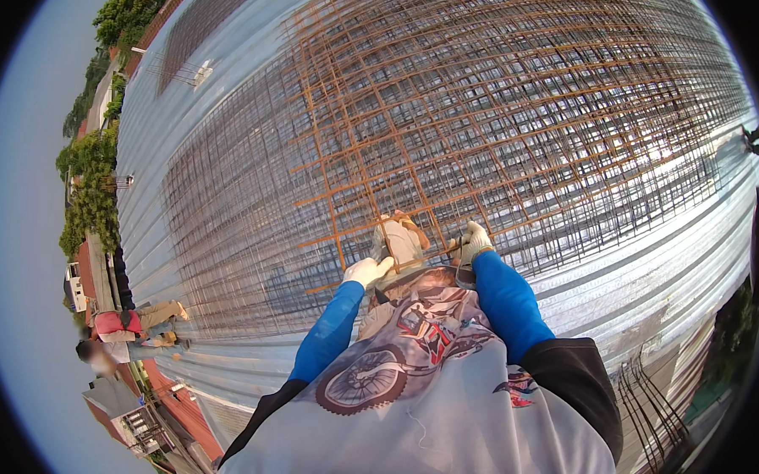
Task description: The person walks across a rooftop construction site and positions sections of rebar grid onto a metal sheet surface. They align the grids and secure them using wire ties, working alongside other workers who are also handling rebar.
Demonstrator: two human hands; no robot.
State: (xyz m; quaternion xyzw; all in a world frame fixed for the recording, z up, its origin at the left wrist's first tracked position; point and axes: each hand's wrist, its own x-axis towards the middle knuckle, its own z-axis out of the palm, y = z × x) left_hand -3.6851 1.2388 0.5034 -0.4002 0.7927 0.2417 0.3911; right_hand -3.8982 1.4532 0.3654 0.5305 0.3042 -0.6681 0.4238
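We've got a rusty orange-brown steel rebar grid (496, 128), bars all criss-crossed, spread over ribbed silver metal decking (613, 308).

Sunlit ribbed metal decking (636, 286) lies under blue sky (26, 179), trees (95, 186) and red roofs (187, 413) beyond.

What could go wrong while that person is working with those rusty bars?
Bar ends on the rusty brown steel grid might poke the white-gloved left hand or the white-gloved right hand. A foot might catch in the grid's open squares. The other person in tan trousers, near the edge of the silvery corrugated metal deck, could slip off.
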